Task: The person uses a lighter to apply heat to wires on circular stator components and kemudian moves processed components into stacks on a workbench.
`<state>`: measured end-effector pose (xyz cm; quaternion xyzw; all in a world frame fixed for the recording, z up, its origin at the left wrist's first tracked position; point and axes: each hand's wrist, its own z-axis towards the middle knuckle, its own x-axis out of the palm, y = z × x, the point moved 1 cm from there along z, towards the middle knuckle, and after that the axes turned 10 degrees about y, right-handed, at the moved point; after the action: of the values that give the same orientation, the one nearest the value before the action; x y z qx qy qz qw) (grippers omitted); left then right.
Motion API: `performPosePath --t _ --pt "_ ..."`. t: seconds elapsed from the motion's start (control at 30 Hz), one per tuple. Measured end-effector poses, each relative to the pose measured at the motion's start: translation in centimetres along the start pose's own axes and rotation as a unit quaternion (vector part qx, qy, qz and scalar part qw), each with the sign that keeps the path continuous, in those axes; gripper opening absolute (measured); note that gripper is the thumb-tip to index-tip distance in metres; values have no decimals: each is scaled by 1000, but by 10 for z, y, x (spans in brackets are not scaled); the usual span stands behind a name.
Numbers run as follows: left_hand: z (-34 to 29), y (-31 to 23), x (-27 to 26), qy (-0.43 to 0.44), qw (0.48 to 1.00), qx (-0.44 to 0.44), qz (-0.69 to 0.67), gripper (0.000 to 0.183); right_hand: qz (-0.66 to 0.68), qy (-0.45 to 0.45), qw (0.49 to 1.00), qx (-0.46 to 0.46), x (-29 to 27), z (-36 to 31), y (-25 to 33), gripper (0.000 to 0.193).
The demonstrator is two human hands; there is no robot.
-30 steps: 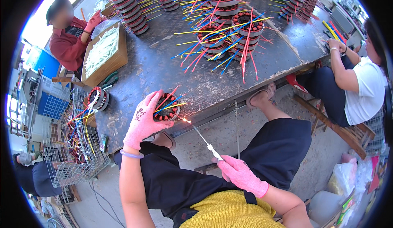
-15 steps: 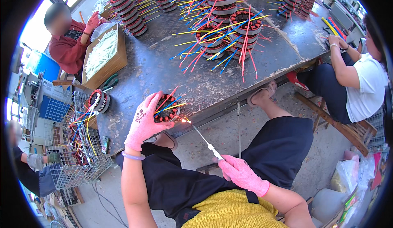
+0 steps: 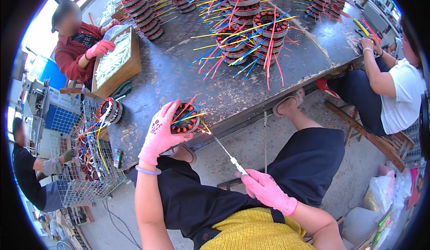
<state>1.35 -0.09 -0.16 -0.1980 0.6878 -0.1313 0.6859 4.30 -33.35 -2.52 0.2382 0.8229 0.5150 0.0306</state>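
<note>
My left hand, in a pink glove, grips a ring-shaped motor stator at the table's front edge, its thumb across the near side. Red, blue and yellow wires stick out of that stator. My right hand, also gloved in pink, is closed around a thin wand-like tool with a white grip and a slender metal shaft. At the shaft's tip an orange glow shows beside the end of a yellow wire. Left of my left hand, another stator with white lacing lies on the table corner.
Stacked stators with long wires stand across the table. A cardboard box of white sleeves sits at the left, by a red-sleeved person. Wire baskets stand below left, near another person. A third person sits on a wooden bench at right.
The glow at the tool's tip has shrunk and shifted slightly. The red-sleeved person's gloved hand has come down to the box. The person at far left has come further into view. My hands barely moved.
</note>
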Motion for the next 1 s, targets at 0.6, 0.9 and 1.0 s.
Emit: performPosePath --t 0.6,0.9,1.0 --pt "1 -5 -1 -3 1000 -4 7 97 17 0 1000 -17 1 2 -4 34" --pt "1 -7 -1 -2 1000 -12 11 98 -4 -4 1000 -12 0 3 -7 34" --pt "0 -5 0 -2 1000 -12 10 98 -8 0 1000 -15 0 4 -8 34"
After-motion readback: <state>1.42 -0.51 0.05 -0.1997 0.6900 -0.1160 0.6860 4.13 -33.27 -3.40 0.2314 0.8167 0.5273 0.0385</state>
